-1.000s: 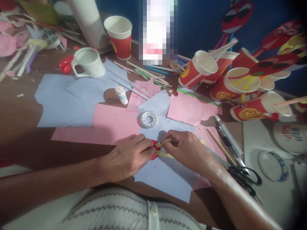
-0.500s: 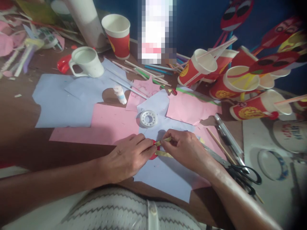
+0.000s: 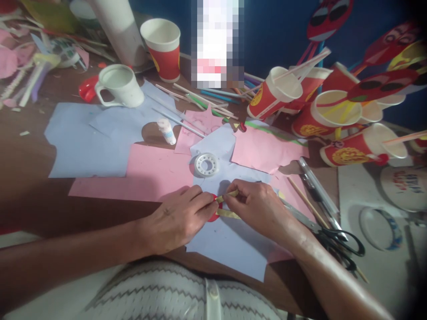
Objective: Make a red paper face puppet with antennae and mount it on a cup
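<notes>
My left hand (image 3: 187,213) presses its fingertips on a red paper piece (image 3: 212,217), covering most of it. My right hand (image 3: 251,200) pinches a yellow paper strip (image 3: 232,196) whose left end lies on the red piece. Below it, a second yellow strip (image 3: 228,214) also reaches out from the red piece. Both hands work over blue paper (image 3: 227,249). Just beyond them lies a white ring-shaped tape roll (image 3: 207,165). Scissors with black handles (image 3: 342,242) lie beside my right forearm, their blades partly hidden.
Red paper cups (image 3: 347,153) with straws and red cut-out faces crowd the right back. A white mug (image 3: 120,86), an upright red cup (image 3: 162,51) and a small white bottle (image 3: 166,131) stand left of centre. Straws (image 3: 213,104), pens (image 3: 320,198) and pink paper (image 3: 156,173) lie about.
Almost nothing differs. Both hands keep their places on the red piece and the yellow strip; the view has shifted very slightly.
</notes>
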`<move>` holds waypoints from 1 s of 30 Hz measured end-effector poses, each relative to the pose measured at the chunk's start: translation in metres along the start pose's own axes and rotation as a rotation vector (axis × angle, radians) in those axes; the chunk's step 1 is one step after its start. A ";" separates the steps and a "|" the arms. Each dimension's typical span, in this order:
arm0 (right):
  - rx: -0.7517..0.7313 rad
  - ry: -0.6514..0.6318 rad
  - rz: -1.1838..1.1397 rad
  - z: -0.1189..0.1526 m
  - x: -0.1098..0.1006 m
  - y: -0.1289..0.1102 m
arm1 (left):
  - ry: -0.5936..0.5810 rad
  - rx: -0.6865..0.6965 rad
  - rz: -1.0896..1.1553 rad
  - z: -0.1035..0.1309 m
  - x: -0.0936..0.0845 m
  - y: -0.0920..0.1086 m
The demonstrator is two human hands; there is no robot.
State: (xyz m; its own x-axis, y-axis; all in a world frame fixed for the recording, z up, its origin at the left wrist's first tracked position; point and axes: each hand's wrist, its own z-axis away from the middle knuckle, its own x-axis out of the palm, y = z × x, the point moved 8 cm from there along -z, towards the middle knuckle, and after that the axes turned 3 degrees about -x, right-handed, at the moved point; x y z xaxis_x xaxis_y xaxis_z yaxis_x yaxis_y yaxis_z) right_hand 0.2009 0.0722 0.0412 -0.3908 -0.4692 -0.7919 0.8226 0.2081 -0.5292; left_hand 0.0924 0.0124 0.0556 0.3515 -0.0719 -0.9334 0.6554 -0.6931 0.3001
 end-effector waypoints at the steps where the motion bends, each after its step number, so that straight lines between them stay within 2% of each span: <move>1: -0.002 0.004 -0.001 0.000 0.000 0.000 | -0.002 -0.003 -0.005 0.000 0.000 0.000; 17: -0.043 0.040 0.019 0.003 -0.001 -0.003 | -0.018 0.022 -0.060 -0.003 -0.001 0.004; 20: -0.058 0.160 0.090 0.010 -0.013 -0.002 | -0.027 0.035 -0.062 -0.003 -0.001 0.004; 22: -0.137 0.301 0.162 0.020 -0.025 -0.009 | -0.036 0.048 -0.073 -0.002 0.000 0.005; 24: -0.293 0.394 0.219 0.033 -0.029 -0.021 | -0.045 0.058 -0.077 -0.002 0.000 0.005; 27: -0.513 0.398 0.262 0.050 -0.019 -0.037 | -0.048 0.048 -0.056 -0.002 0.000 0.004; 30: -0.579 0.356 0.287 0.057 -0.005 -0.037 | -0.051 0.035 -0.034 -0.002 0.001 0.004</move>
State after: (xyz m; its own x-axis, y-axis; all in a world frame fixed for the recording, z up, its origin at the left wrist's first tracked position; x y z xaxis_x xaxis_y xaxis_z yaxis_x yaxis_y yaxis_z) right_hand 0.1955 0.0179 0.0824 -0.3848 -0.0417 -0.9221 0.6011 0.7468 -0.2846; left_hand 0.0962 0.0107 0.0565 0.2945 -0.0837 -0.9520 0.6424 -0.7202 0.2621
